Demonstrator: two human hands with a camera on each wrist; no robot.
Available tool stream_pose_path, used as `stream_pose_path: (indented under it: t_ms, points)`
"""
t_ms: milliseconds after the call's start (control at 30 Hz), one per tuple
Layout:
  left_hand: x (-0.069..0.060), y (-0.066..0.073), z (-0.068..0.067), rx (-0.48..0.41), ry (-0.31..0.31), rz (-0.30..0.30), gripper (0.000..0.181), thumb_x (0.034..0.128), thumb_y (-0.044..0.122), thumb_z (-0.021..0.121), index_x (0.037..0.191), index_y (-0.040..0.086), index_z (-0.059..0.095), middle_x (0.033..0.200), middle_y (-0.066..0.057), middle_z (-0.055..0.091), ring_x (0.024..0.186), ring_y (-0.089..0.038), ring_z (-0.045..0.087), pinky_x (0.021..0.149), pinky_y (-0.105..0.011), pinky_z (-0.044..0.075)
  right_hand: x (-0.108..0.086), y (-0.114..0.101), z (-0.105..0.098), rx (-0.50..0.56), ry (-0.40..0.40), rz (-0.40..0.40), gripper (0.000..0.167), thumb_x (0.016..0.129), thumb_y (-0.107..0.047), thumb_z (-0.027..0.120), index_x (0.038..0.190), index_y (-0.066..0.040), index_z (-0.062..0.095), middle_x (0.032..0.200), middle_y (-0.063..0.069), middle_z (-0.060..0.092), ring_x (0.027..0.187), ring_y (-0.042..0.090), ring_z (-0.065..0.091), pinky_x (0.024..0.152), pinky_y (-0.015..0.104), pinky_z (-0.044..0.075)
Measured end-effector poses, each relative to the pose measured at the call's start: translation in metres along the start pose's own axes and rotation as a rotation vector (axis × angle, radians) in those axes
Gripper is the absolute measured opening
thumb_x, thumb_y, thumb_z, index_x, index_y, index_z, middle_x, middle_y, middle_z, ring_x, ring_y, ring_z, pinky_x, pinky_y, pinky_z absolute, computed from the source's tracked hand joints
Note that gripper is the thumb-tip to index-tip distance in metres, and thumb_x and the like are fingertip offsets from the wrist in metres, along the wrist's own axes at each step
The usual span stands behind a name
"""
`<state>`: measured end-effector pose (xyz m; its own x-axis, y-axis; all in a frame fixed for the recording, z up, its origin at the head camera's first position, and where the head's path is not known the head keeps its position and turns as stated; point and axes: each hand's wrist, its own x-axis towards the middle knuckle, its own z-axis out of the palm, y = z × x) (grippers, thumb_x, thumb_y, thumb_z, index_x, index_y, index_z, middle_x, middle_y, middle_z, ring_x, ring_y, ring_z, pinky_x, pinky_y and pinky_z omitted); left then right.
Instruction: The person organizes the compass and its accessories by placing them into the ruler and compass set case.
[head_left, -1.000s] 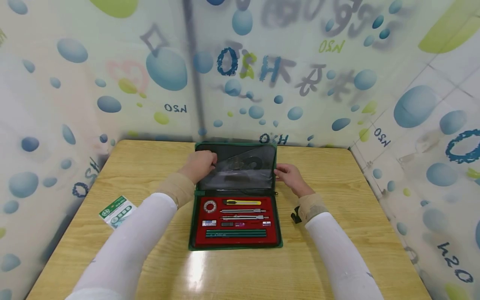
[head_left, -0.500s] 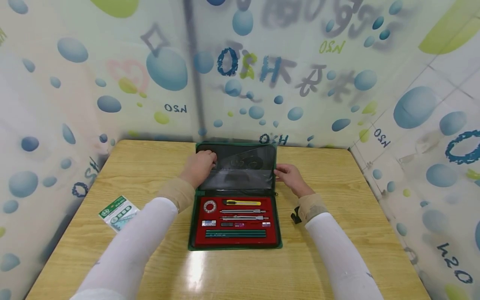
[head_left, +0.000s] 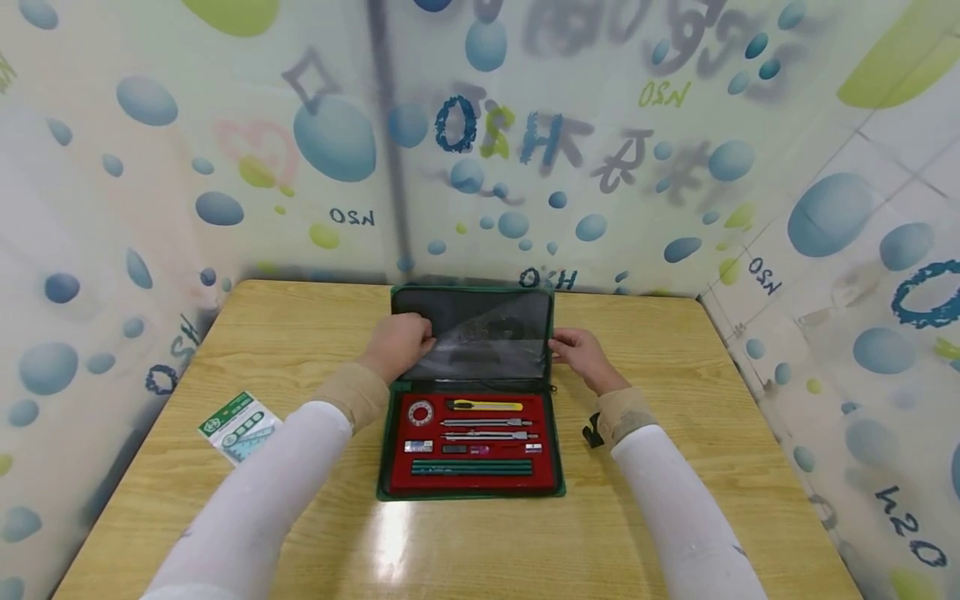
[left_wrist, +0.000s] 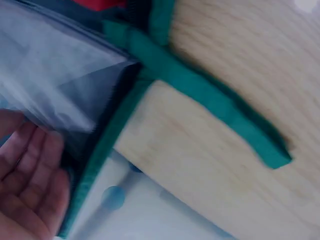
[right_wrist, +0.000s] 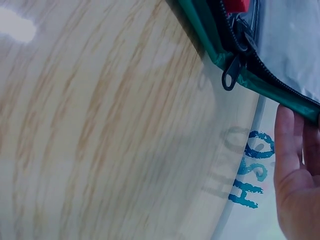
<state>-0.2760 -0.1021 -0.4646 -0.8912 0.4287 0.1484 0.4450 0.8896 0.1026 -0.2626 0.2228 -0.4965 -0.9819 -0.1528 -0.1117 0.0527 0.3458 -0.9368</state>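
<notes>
A green zip case (head_left: 384, 467) lies unfolded on the table, its lid (head_left: 487, 304) raised at the back. Its red tray (head_left: 480, 483) holds a yellow box cutter (head_left: 487, 406), two metal compasses (head_left: 487, 435), a round tape-like ring (head_left: 420, 412), an eraser (head_left: 417, 447), a sharpener (head_left: 533, 447) and several green pencils (head_left: 472, 467). Inside the lid is a clear plastic pocket (left_wrist: 55, 70). My left hand (head_left: 401, 343), fingers curled, pinches that pocket's edge near the lid's left side. My right hand (head_left: 581, 354) holds the lid's right edge between thumb and fingers.
On the table's left lies a green-and-white packet (head_left: 238, 427) with a blue ruler-like piece, partly behind the left sleeve. A small black object (head_left: 592, 432) shows beside the right wrist. A green strap (left_wrist: 215, 97) sticks out from the case. A patterned wall stands behind the table.
My left hand has moved slightly down along the inside of the lid, and the sheen on the clear pocket has shifted. The right hand stays at the lid's edge.
</notes>
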Motion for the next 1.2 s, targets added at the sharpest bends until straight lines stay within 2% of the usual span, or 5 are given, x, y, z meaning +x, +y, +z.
stream_pose_path:
  t_ms: [167,433,633,900,1200]
  points:
    - [0.006,0.018,-0.01,0.079,-0.075,-0.043,0.031,0.0861,0.04,0.067,0.074,0.011,0.066,0.074,-0.006,0.064,0.067,-0.022,0.063,0.064,-0.04,0.055,0.001,-0.002,0.002,-0.012,0.015,0.009,0.025,0.098,-0.006,0.047,0.115,0.009,0.058,0.11,0.024,0.058,0.095,0.024,0.059,0.09,0.049,0.05]
    - [0.021,0.05,-0.002,-0.144,-0.011,-0.046,0.053,0.0838,0.039,0.07,0.126,0.011,0.054,0.117,-0.008,0.056,0.103,-0.023,0.06,0.082,-0.035,0.054,0.001,-0.001,0.002,0.019,0.016,0.014,0.027,0.098,-0.006,0.047,0.119,0.009,0.058,0.114,0.026,0.058,0.098,0.026,0.059,0.091,0.051,0.049]
    - [0.023,0.061,0.012,-0.107,0.091,0.013,0.049,0.0832,0.039,0.071,0.122,0.013,0.055,0.116,-0.006,0.054,0.103,-0.024,0.052,0.077,-0.033,0.054,0.001,0.0,0.002,0.025,0.014,0.011,0.028,0.098,-0.005,0.047,0.119,0.009,0.058,0.114,0.026,0.058,0.098,0.025,0.06,0.09,0.05,0.05]
    - [0.022,0.073,0.014,-0.048,0.033,-0.076,0.037,0.0871,0.041,0.066,0.112,0.013,0.062,0.108,-0.004,0.061,0.101,-0.023,0.057,0.085,-0.041,0.049,-0.001,-0.005,0.004,0.022,0.019,0.022,0.03,0.098,-0.005,0.047,0.123,0.008,0.056,0.119,0.027,0.057,0.105,0.031,0.058,0.09,0.048,0.05]
    - [0.03,0.076,0.015,-0.246,0.067,-0.135,0.024,0.0936,0.036,0.057,0.107,0.017,0.063,0.102,-0.006,0.056,0.091,-0.025,0.054,0.075,-0.039,0.05,0.003,0.001,0.005,-0.007,0.035,0.035,0.033,0.099,-0.005,0.046,0.129,0.007,0.052,0.123,0.027,0.055,0.112,0.036,0.056,0.091,0.047,0.05]
